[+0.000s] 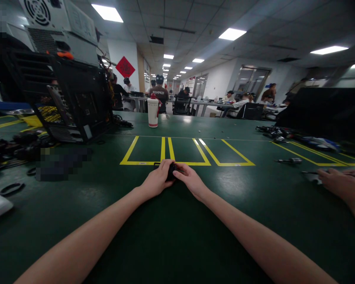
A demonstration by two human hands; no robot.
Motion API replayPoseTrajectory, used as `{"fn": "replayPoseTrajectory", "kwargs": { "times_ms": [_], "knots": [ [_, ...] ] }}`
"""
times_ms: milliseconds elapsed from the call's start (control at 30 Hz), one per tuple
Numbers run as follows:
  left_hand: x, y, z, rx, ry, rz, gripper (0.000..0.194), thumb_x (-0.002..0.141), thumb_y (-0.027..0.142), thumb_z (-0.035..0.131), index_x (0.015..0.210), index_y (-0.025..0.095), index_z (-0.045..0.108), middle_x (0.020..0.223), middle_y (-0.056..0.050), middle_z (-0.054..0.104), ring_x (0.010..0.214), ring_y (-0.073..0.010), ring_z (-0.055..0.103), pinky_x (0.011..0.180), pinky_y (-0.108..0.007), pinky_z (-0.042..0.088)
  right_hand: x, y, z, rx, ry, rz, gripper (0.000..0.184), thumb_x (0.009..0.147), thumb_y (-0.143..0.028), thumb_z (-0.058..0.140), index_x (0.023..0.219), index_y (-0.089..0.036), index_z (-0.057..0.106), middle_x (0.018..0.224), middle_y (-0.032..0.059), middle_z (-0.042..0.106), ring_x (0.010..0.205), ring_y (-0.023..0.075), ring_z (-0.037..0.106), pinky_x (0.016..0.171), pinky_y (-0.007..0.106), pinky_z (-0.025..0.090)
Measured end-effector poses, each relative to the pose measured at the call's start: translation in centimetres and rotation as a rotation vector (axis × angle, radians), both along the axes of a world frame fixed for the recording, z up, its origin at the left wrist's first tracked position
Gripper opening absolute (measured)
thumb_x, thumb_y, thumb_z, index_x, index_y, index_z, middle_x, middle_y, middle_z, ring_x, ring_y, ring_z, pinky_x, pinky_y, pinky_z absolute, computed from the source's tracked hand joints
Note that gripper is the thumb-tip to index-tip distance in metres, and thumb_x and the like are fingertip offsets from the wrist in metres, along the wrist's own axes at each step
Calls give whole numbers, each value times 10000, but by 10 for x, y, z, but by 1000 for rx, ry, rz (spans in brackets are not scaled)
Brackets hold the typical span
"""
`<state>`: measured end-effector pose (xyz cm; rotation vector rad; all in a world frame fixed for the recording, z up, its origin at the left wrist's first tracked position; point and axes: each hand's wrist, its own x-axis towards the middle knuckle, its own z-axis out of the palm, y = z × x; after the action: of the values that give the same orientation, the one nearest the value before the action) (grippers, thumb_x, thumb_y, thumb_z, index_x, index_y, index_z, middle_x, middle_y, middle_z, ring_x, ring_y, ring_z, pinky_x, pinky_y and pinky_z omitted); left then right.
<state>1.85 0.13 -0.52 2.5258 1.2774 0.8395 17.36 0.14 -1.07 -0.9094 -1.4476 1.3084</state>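
Both my hands meet at the middle of the green table (177,236), just in front of the yellow marked boxes (171,152). My left hand (157,179) is curled round a small black object (171,172). My right hand (189,179) pinches the same object from the right side. The object is mostly hidden by my fingers, so I cannot make out what it is.
A black computer case (73,98) stands at the left with cables and black parts (20,144) beside it. A white bottle with a red cap (153,111) stands behind the yellow boxes. Another person's hand (343,187) rests at the right edge near a screwdriver (290,161). People sit at far tables.
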Motion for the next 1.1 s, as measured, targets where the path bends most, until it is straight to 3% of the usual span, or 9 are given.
{"fn": "replayPoseTrajectory", "kwargs": {
  "times_ms": [167,333,500,733,900,1100],
  "knots": [
    [-1,-1,1,12,4,-1,555,698,210,555,1156,248,244,1176,-55,361,905,-210,530,676,-355,494,0,-3,4,15,38,69,340,658,-232,617,979,-225,507,1040,23,541,975,157,508,867,335,396],
    [0,-1,-1,23,-7,-10,532,719,220,528,1161,252,233,1186,-64,350,940,-209,517,694,-364,487,-2,-5,4,41,-6,-2,272,696,-287,576,955,-225,521,1028,20,551,967,156,508,861,334,397],
    [1,2,-4,24,2,18,578,696,207,552,1168,239,221,1194,-74,350,951,-226,514,717,-378,480,-4,-1,4,-19,7,-34,337,665,-249,605,987,-187,528,1048,53,558,1000,172,499,909,350,355],
    [0,3,-3,2,9,23,581,685,197,561,1163,240,233,1189,-66,358,915,-220,534,708,-365,485,-1,-1,1,-7,82,69,375,624,-187,644,973,-223,511,1027,28,558,994,164,506,895,350,370],
    [1,1,-2,6,0,16,541,710,225,541,1158,238,237,1186,-61,361,903,-210,539,704,-357,489,-1,0,-1,3,33,6,287,685,-289,593,954,-219,522,1019,32,556,998,167,490,890,361,365],
    [1,-1,-2,5,14,44,580,707,219,546,1180,242,211,1214,-64,344,911,-218,539,731,-370,480,-1,6,-4,-46,39,7,347,668,-295,605,995,-200,533,1023,50,559,1004,187,486,906,380,342]
  ]
}}
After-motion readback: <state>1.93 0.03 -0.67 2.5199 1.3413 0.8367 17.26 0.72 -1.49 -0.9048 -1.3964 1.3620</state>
